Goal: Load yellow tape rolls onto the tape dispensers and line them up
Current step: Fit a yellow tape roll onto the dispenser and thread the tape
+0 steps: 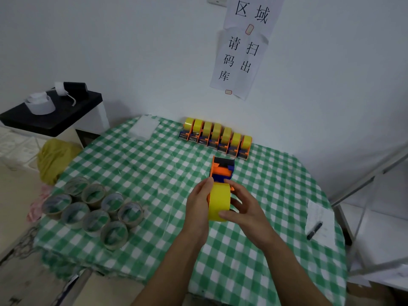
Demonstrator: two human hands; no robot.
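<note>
7 loaded dispensers (215, 136) stand in 1 row by the wall. About 8 clear rolls (95, 208) cluster on the left of the table (154, 164). Mid-table, 1 dispenser (221, 171) lies lengthwise, pointing toward that row. Its yellow roll (218, 202) stands on edge at the near end, gripped between the left hand (198, 202) and right hand (245, 206).

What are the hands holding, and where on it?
Left hand and right hand grip the yellow tape roll by its opposite sides, at the dispenser.
</note>
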